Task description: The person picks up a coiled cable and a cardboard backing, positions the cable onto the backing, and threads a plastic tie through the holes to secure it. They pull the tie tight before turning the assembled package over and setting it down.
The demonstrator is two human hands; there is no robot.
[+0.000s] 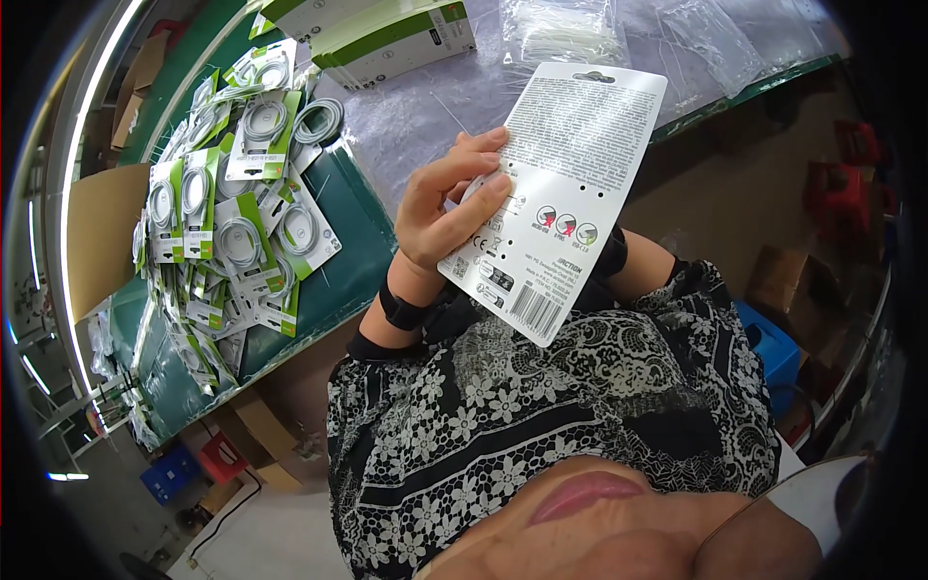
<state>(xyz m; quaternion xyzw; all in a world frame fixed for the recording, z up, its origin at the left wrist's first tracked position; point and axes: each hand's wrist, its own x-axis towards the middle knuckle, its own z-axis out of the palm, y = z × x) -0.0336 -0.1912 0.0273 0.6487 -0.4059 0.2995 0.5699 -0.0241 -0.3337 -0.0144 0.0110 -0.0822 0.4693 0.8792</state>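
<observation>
My left hand (452,201) grips a white printed packaging card (570,164) at its left edge, fingers and thumb closed on it. The card is tilted in front of my chest, hang hole at the top, its text, symbols and barcode facing up. Whatever is on its other face is hidden. My right forearm (650,267) comes in from the right and passes behind the card, which hides my right hand and its fingers. Left of my left hand, a heap of carded grey cables (240,242) lies on the green tabletop (360,246).
Green and white boxes (391,43) stand at the back of the table. Near them lie a clear bag of thin white strips (565,34) and another clear plastic bag (710,43). A cardboard flap (106,237) rises left of the heap. A blue container (768,348) stands at lower right.
</observation>
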